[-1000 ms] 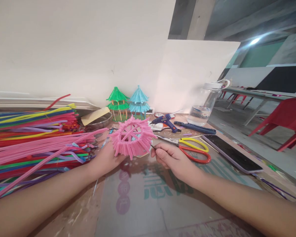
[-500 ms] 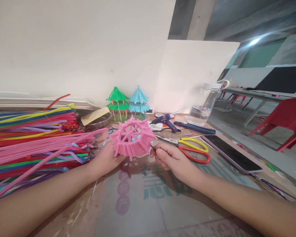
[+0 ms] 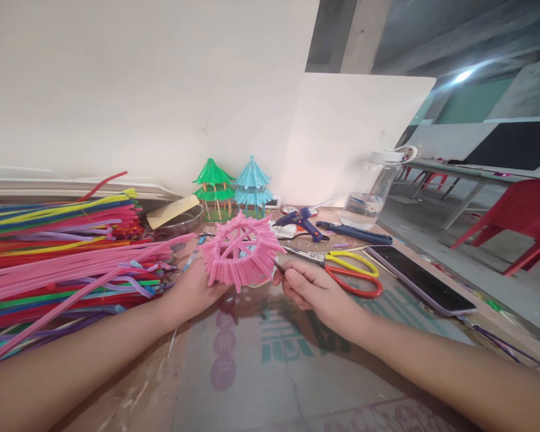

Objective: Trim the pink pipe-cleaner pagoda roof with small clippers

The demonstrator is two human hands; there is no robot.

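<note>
My left hand [image 3: 192,291] holds a round pink pipe-cleaner piece [image 3: 240,252] with spokes and a fringe, tilted toward me above the table. At its right edge my right hand [image 3: 312,288] pinches a thin dark tool or stick [image 3: 276,267], whose tip touches the fringe. Which tool it is cannot be made out.
A big heap of coloured pipe cleaners [image 3: 63,252] lies at left. Green [image 3: 213,186] and blue [image 3: 252,186] pagoda models stand by the wall. A blue glue gun [image 3: 301,222], yellow and red scissors [image 3: 348,270], a phone [image 3: 420,279] and a water bottle [image 3: 373,192] lie at right.
</note>
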